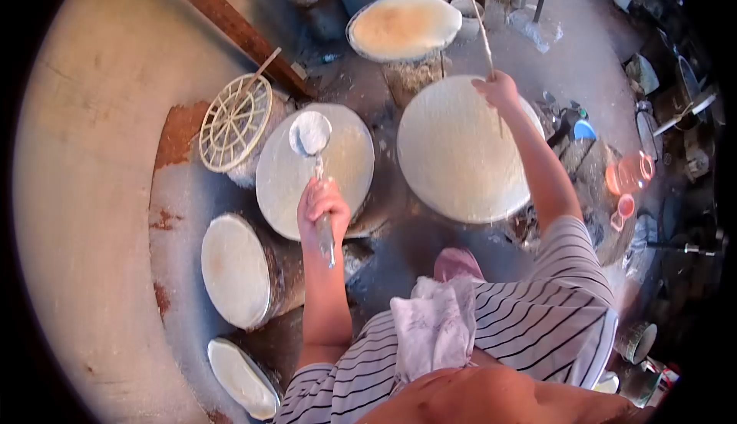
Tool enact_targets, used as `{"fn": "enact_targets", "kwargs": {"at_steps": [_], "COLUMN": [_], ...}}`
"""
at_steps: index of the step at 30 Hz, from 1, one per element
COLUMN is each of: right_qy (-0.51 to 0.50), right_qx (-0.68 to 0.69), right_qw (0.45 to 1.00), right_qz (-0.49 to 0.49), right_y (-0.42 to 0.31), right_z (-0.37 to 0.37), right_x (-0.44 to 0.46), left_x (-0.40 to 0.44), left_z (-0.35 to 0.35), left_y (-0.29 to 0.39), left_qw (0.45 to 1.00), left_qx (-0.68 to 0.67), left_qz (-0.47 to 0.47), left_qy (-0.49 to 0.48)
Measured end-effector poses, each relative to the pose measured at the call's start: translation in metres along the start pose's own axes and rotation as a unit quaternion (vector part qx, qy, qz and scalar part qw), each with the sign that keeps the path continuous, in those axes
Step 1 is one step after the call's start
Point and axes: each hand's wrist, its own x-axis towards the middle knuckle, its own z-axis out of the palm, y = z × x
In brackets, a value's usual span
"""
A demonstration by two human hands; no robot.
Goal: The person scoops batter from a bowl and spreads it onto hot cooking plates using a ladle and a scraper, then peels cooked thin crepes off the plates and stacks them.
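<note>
My left hand [326, 201] is closed around the handle of a ladle [311, 134]. Its round bowl looks whitish and hangs over a pale round disc-like surface [338, 167]. My right hand [499, 90] grips a long thin stick [485, 40], which runs up and away from the fist, with its lower end below the hand. That hand is above a larger pale round surface [453, 155]; whether the stick touches it I cannot tell.
Another round top [405, 26], browned in the middle, stands at the back. Two more pale discs, an upright one [234, 270] and a lower one [244, 378], are at left. A spoked round frame [236, 123] leans near the wall. An orange-tinted jug [629, 172] sits at right.
</note>
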Motion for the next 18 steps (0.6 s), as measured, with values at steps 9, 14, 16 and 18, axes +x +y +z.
{"fn": "enact_targets", "kwargs": {"at_steps": [9, 14, 16, 18], "right_qy": [0.125, 0.106, 0.100, 0.133], "right_qx": [0.099, -0.003, -0.015, -0.029], "right_qw": [0.986, 0.994, 0.995, 0.991], "right_qz": [0.051, -0.004, -0.003, 0.016], "right_y": [0.047, 0.014, 0.005, 0.009], "right_z": [0.116, 0.124, 0.135, 0.145], "right_x": [0.275, 0.260, 0.248, 0.250], "left_x": [0.052, 0.048, 0.046, 0.041], "left_z": [0.037, 0.051, 0.052, 0.049], "left_y": [0.027, 0.033, 0.037, 0.038], "left_qw": [0.997, 0.991, 0.990, 0.991], "left_qx": [0.005, -0.007, -0.007, -0.006], "left_qz": [0.082, 0.134, 0.136, 0.126], "left_qy": [-0.009, -0.018, -0.027, -0.039]}}
